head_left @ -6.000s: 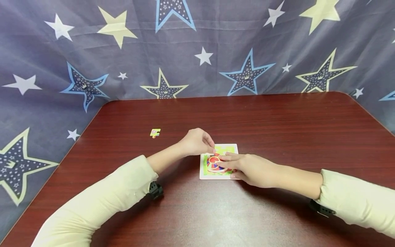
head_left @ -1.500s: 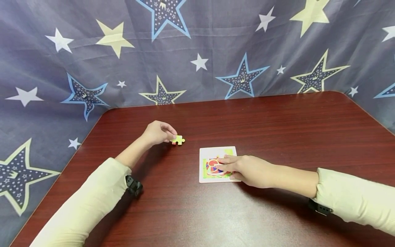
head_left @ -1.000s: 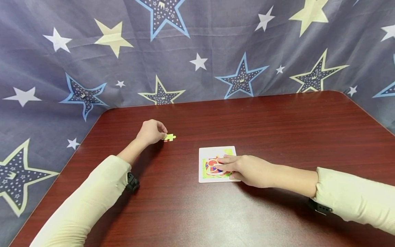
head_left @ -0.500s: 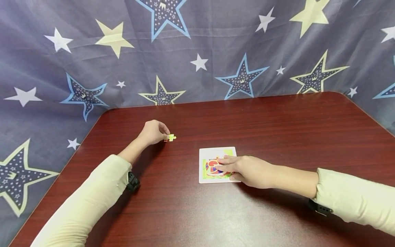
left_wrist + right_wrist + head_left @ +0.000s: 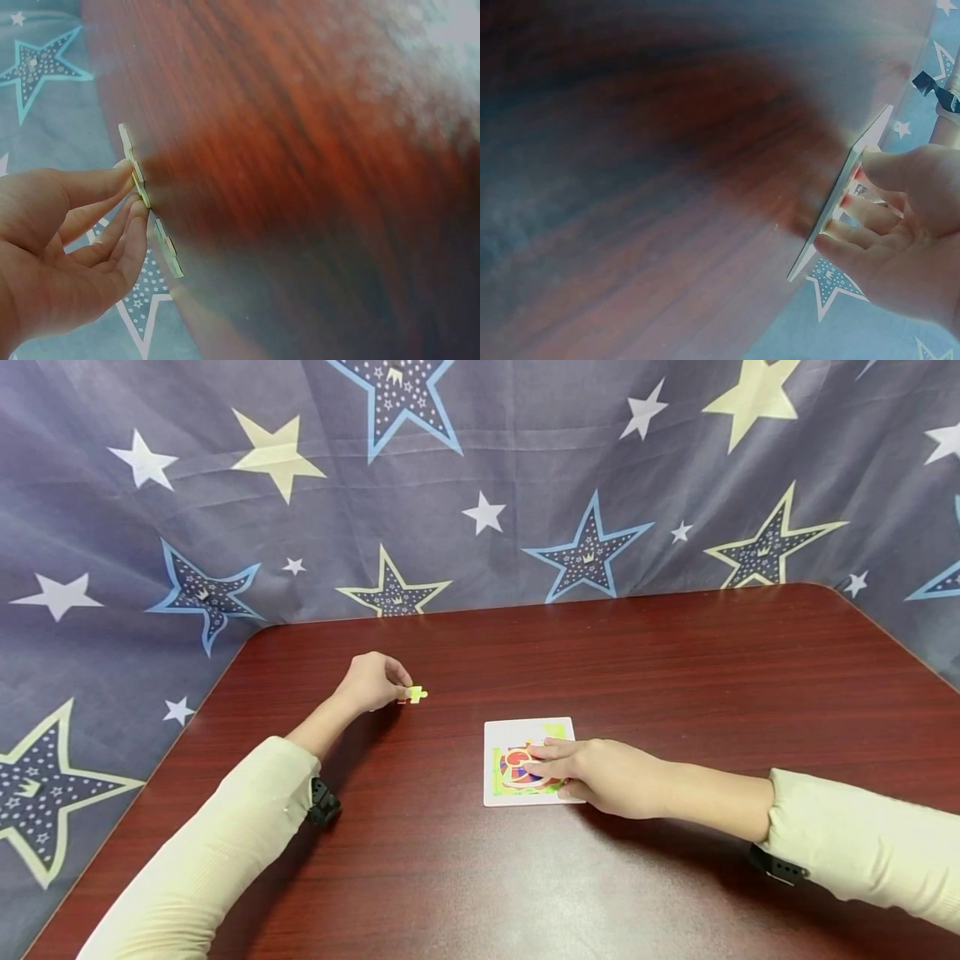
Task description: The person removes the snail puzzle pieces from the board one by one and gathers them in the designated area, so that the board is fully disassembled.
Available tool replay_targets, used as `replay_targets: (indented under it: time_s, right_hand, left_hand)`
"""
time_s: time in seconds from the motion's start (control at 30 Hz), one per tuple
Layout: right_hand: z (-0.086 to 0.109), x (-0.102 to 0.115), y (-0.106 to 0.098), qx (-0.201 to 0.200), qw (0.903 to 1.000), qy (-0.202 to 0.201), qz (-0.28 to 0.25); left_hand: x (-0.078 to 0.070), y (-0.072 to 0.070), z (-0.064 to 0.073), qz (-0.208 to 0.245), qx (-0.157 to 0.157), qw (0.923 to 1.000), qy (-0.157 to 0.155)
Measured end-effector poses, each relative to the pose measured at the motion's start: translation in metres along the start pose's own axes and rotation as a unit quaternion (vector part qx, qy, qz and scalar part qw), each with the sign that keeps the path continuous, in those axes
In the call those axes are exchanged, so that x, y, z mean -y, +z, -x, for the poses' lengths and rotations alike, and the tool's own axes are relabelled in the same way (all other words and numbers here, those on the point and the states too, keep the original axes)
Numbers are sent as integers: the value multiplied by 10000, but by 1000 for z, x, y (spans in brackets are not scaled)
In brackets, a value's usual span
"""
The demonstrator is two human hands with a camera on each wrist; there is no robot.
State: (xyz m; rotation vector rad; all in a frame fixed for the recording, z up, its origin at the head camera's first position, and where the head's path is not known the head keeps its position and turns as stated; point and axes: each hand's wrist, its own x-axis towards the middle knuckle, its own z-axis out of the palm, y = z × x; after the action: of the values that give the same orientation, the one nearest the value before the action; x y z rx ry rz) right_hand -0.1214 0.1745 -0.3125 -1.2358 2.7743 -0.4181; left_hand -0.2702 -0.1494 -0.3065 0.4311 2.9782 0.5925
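In the head view my left hand (image 5: 372, 681) is at the left part of the table, thumb and fingers pinching a yellow-green puzzle piece (image 5: 417, 695). The left wrist view shows this piece edge-on at the fingertips, and a second puzzle piece (image 5: 169, 251) lies just past the fingers; in the head view the hand hides that one. My right hand (image 5: 615, 777) rests with extended fingers on a white-framed puzzle board (image 5: 489, 781), thumb by its near edge. The board's picture has red, blue and green parts, partly covered by the fingers. Its upper left area is bare white.
The dark red wooden table (image 5: 675, 668) stretches out around the board. A grey curtain with stars (image 5: 315, 527) hangs along the back and sides. Each wrist wears a black strap (image 5: 324, 802) below a cream sleeve.
My left hand has lifted a piece from the board's upper left and carried it left, beside the loose piece there. Over the last half second both hands stay nearly still; the right keeps its place.
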Motion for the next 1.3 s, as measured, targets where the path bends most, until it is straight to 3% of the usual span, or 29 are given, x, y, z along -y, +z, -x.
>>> replay_targets:
  time_s: [0.4,0.57,1.03,1.3]
  right_hand:
    - [0,2,-1,4,10000,32,-20]
    - [1,2,0,-24,10000,70,-27]
    - [3,4,3,-166,9999,40,-1]
    - [8,8,3,-206,9998,-34,-25]
  left_hand:
    - [-1,-2,1,169,-19,9998,-52]
    - [-9,-4,3,150,-125,9998,38]
    - [-64,7,11,431,156,9976,518]
    - [-99,24,20,779,566,9922,795]
